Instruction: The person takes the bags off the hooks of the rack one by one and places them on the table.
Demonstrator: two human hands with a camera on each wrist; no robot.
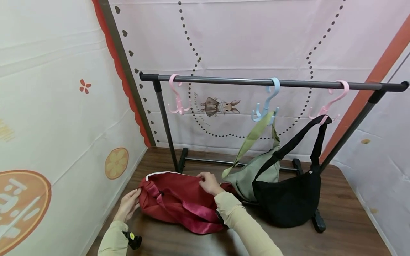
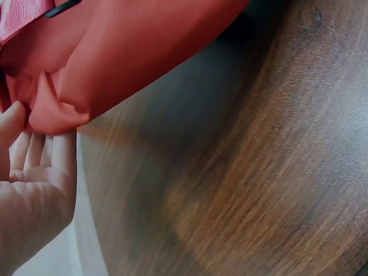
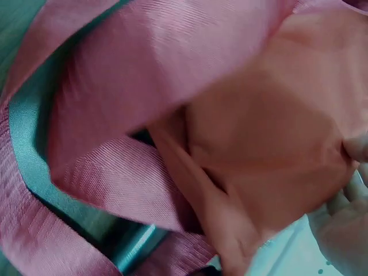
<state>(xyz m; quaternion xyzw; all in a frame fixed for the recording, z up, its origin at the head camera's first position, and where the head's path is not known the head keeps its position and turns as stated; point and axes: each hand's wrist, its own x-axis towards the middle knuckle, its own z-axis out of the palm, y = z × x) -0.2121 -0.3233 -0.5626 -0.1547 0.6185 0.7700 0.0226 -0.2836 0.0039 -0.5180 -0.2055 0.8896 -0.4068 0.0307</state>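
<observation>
A red fabric bag (image 1: 184,190) with a wide, shiny strap (image 1: 200,211) lies on its side on the wooden table. My left hand (image 1: 127,205) pinches the bag's left end; in the left wrist view the thumb presses bunched cloth against the fingers below it. At the top edge, toward the right end, my right hand (image 1: 209,183) pinches the fabric between thumb and fingers, as the right wrist view also shows. Loops of the strap (image 3: 115,86) hang loosely across the front. White trim (image 1: 160,173) runs along the upper left edge.
A dark metal rack (image 1: 217,81) stands behind the bag. It carries a pink hook (image 1: 178,99), a blue hook (image 1: 267,101) with a green bag (image 1: 256,174), and another pink hook (image 1: 333,97) with a black bag (image 1: 288,204). Printed cloth walls (image 1: 64,106) enclose the table (image 1: 346,213).
</observation>
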